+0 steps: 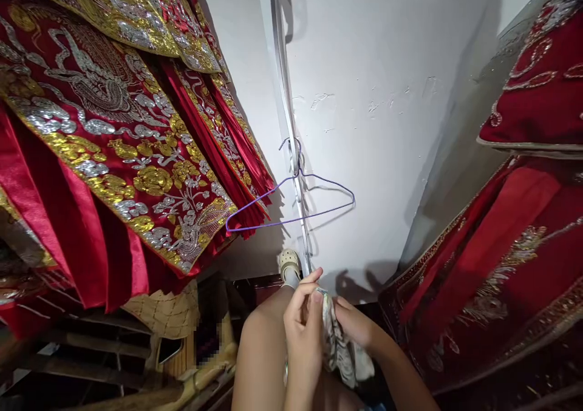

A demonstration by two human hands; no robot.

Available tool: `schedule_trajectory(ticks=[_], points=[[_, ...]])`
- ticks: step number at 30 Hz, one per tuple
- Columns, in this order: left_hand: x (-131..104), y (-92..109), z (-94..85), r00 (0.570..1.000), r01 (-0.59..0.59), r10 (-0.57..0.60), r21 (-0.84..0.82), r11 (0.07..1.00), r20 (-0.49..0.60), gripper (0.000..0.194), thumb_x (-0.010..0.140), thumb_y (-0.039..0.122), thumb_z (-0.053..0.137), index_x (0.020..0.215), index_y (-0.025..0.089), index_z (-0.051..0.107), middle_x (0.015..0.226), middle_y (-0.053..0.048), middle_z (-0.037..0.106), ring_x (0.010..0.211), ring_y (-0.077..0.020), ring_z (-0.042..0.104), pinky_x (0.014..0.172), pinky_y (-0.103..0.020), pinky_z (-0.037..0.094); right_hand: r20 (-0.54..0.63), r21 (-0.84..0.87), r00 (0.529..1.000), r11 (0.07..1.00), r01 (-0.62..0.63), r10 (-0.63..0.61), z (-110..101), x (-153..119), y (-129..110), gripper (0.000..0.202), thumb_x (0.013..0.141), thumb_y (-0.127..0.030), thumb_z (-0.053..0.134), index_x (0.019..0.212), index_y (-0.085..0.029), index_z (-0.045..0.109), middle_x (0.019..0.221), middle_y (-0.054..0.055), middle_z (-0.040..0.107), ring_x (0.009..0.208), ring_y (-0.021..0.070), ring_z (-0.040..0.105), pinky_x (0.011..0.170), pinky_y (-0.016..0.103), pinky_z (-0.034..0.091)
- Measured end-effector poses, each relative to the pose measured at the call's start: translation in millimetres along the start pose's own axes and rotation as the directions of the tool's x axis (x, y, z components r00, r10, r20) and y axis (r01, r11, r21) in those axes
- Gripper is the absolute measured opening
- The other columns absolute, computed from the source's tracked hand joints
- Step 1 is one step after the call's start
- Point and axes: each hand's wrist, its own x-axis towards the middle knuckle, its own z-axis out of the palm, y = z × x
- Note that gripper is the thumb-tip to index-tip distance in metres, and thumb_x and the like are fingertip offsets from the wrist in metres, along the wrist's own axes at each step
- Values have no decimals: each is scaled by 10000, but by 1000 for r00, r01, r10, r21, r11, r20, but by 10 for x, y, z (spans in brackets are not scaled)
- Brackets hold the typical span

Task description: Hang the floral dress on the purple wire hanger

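Low in the view, above my lap, my left hand [304, 317] pinches the top edge of a bunched, pale patterned cloth [336, 349] between thumb and finger. My right hand [354, 322] grips the same cloth from the right side; some of its fingers are hidden behind the folds. What kind of garment or fabric piece it is, I cannot tell. Beyond my hands a purple wire hanger [268, 224] hangs by its hook on a white metal upright [282, 89], with nothing on it.
Red costumes with gold and silver sequins [150, 174] hang at the left. More red embroidered garments [483, 265] hang at the right. A white wall [364, 53] stands ahead. A bamboo frame [191, 387] is at the lower left, and my shoe [288, 261] stands near the upright.
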Motion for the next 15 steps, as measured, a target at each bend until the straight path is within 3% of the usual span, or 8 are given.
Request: schedule_trajectory(ticks=[3,5,7,9,11,13,15], points=[[70,8,-68,995,-90,94,113,990,-33,265,900,437,625,864,179,678,973,-85,696,998,-232,624,897,-306,463,16,-55,999,998,-36,37,-40,-150,-94,609,847,-712,567,998,-148,737,864,75,711,885,247,646,846,356,490],[109,29,-96,996,-88,92,155,984,-19,273,917,443,602,845,183,642,811,-32,620,812,-177,578,762,-256,452,172,-110,983,993,-45,63,-38,-213,-206,575,824,-672,634,1023,-141,728,887,70,708,906,241,646,865,346,491],[128,50,-125,999,-45,41,158,986,27,290,942,468,558,858,193,593,738,6,524,704,-143,497,670,-231,414,389,-172,919,985,4,64,-29,-222,-345,509,748,-542,781,1061,-147,715,925,56,709,948,237,644,892,337,492],[129,59,-185,990,20,-39,139,990,133,296,964,501,505,946,210,559,763,17,490,706,-137,467,669,-226,404,501,-206,863,978,44,67,-49,-184,-495,453,690,-406,848,1037,-149,712,909,47,714,916,226,654,854,328,513],[116,41,-286,934,96,-141,150,984,328,327,973,529,468,1036,219,550,820,6,514,756,-148,484,724,-242,422,429,-193,902,981,34,53,-128,-128,-641,355,683,-356,840,933,-139,712,830,45,713,799,200,662,748,307,530],[94,-11,-405,820,135,-228,210,968,525,368,959,549,483,1044,205,581,854,-16,552,802,-167,509,774,-267,435,273,-94,962,995,41,-13,-262,-93,-778,329,634,-354,847,827,-142,686,731,34,689,674,177,643,648,287,521],[62,-87,-512,717,112,-291,307,945,634,368,916,542,570,950,180,626,829,-30,574,810,-181,523,784,-278,436,188,29,977,995,94,-97,-416,-93,-902,389,515,-336,879,772,-160,646,651,14,647,608,179,621,592,290,514]])
